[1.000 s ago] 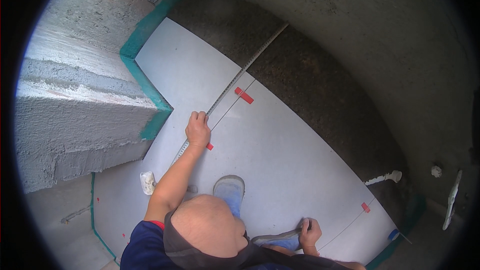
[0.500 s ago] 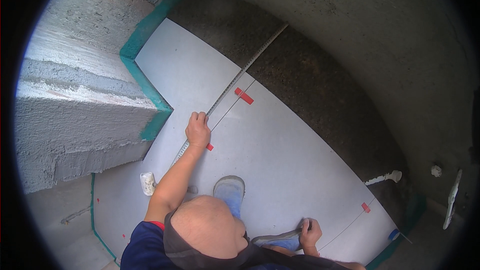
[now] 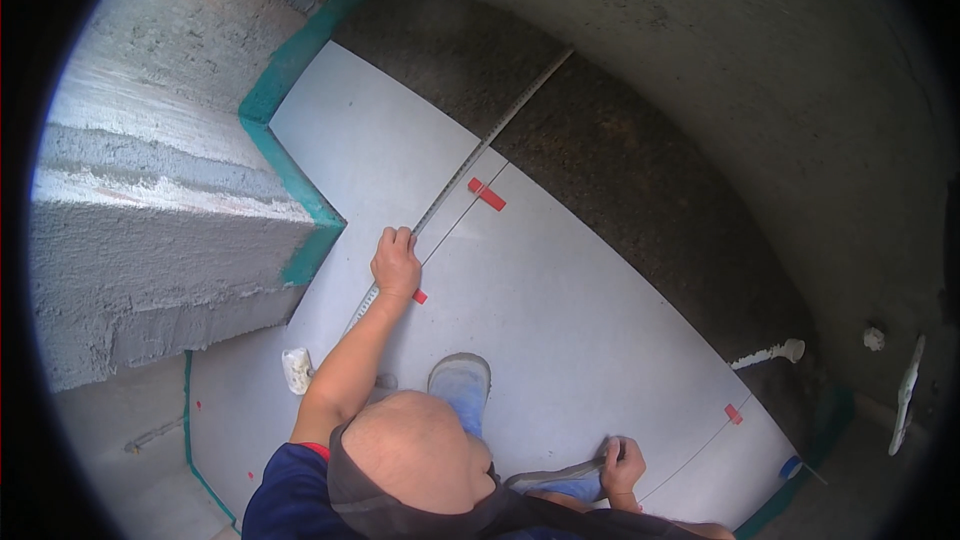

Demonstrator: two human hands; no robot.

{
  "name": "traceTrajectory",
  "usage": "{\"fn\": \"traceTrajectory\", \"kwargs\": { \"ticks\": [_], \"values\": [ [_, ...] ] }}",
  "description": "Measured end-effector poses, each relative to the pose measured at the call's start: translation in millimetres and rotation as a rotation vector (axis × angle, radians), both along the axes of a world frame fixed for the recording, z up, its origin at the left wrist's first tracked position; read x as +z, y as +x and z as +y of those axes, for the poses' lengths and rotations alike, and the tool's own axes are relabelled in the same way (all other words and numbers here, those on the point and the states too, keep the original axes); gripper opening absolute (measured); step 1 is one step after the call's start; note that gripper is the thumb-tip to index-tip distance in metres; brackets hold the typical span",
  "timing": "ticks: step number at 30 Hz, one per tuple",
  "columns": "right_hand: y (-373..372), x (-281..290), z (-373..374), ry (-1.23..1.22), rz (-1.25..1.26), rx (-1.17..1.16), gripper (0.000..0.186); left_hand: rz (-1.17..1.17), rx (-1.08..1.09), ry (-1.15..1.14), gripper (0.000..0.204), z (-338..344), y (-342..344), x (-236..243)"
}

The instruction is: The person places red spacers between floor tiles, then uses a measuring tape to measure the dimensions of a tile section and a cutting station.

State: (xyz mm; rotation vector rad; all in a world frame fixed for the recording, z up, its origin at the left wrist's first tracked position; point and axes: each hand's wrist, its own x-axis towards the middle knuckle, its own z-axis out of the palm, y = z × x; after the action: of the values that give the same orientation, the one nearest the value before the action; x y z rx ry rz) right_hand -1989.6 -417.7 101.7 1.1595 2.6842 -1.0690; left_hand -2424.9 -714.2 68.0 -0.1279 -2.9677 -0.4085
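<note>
My left hand (image 3: 396,266) is closed on a metal tape measure (image 3: 460,172), which runs diagonally up across the pale tiles (image 3: 570,290) onto the dark bare floor (image 3: 650,200). Red leveling pieces (image 3: 487,195) sit on the tile joints beside it. My right hand (image 3: 622,465) is low at right, beside a blue-grey shoe (image 3: 560,483), fingers curled; what it holds, if anything, I cannot make out. Another shoe (image 3: 458,390) rests on the tile. A white mallet head (image 3: 297,370) lies left of my left forearm, partly hidden.
A rough plastered wall (image 3: 150,260) juts in at left, with green coating (image 3: 305,250) along its foot. A grey wall (image 3: 700,40) curves round the upper right. White pipe pieces (image 3: 770,354) protrude near the tile edge at right, with another white fitting (image 3: 905,395) beyond.
</note>
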Motion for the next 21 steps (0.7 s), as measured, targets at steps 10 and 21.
{"fn": "traceTrajectory", "kwargs": {
  "ticks": [10, 21],
  "values": [
    [0.5, -0.7, 2.0, 0.022, 0.002, 0.017, 0.022, 0.004, -0.015, -0.014, 0.006, 2.9, -0.3, 1.9],
    [-0.8, 1.0, 0.6, 0.024, -0.013, 0.006, 0.022, 0.011, -0.012, -0.02, 0.006, 2.1, -0.4, 1.4]
  ]
}}
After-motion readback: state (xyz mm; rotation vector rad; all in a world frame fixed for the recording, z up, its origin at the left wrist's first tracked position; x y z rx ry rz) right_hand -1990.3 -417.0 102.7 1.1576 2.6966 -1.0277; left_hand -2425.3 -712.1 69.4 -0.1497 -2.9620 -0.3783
